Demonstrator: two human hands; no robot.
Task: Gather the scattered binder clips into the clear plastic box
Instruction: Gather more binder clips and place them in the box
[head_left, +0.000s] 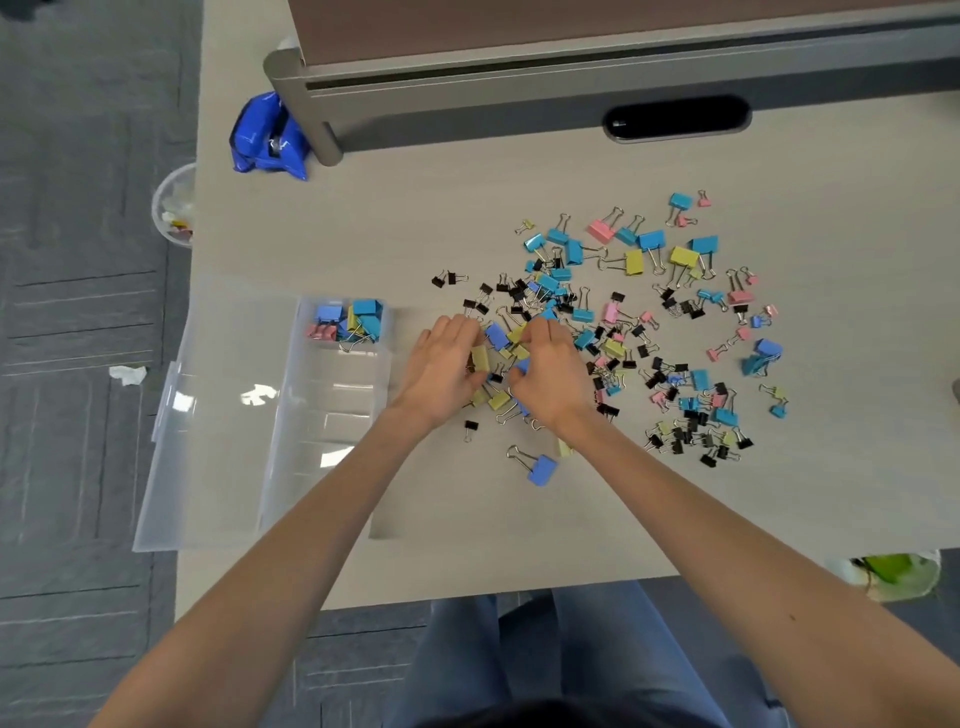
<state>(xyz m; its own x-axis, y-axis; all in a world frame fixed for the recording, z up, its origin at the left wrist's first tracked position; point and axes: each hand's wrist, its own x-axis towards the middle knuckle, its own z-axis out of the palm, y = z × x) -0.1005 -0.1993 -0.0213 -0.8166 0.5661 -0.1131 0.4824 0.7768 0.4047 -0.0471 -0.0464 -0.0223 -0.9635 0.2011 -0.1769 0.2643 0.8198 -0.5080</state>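
Observation:
Several binder clips (639, 322) in blue, yellow, pink and black lie scattered over the middle and right of the table. The clear plastic box (332, 441) stands left of them with its lid (208, 415) folded open; its far compartment holds a few coloured clips (350, 322). My left hand (441, 364) and my right hand (553, 376) sit side by side on the near-left part of the pile. The left hand's fingers curl round a yellow clip (480, 357). The right hand's fingers curl round a blue clip (521, 365). A large blue clip (540, 470) lies alone nearer to me.
A grey desk riser (519, 78) with a black oval slot (675, 117) spans the back. A crumpled blue bag (265, 135) lies beside its leg. A waste bin (174, 208) stands off the table's left edge, and a bag with something green (883, 571) sits at the front right.

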